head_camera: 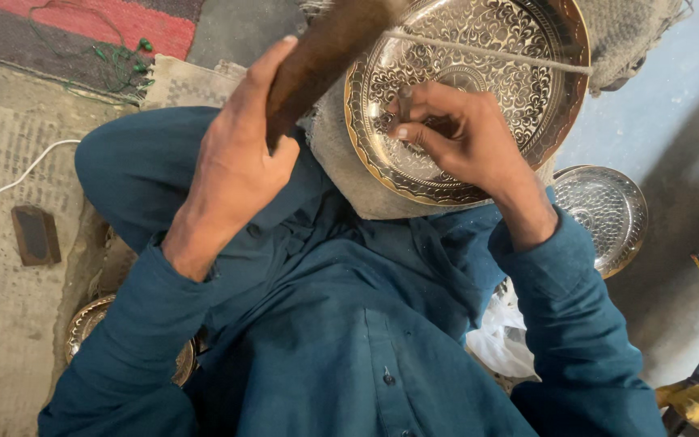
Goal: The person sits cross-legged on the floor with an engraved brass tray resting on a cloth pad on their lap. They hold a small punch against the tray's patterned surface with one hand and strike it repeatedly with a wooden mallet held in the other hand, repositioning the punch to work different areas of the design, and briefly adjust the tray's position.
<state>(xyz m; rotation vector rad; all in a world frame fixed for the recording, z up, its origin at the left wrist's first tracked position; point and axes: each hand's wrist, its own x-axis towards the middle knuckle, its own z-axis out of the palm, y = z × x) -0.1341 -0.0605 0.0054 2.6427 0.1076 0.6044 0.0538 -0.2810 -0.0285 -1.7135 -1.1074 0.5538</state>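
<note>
**Asker:** Head view looks straight down. What is the ground like?

**Watcher:** Woven mats (2, 324) cover the left side and bare grey floor (681, 105) the right. A red striped rug (115, 20) lies along the top left, with a green cord on it and a white cable (18, 174) crossing the mat below. The person sits low in a dark teal shirt (341, 324), knees up.

**Asker:** Where is the work?

**Watcher:** A large engraved brass tray (519, 48) rests tilted on a coarse cloth pad (341, 154) at the knees, its rim reaching the top edge. A string (487, 53) crosses its face.

**Asker:** Any room around it?

**Watcher:** Little. A smaller silver engraved dish (604, 214) lies just right of the right forearm, another brass dish (91, 324) sits under the left elbow, and a small dark block (36, 235) lies on the mat well to the left. The grey floor beyond the tray's right rim is open.

**Asker:** And the hands?

**Watcher:** The left hand (232, 170) is raised, fingers closed round the handle of a dark wooden mallet (325, 48) angled up over the tray's left rim. The right hand (455, 133) rests on the tray, fingertips pinched about a thin chisel (404, 105) set against the engraved surface, mostly hidden by the fingers.
</note>
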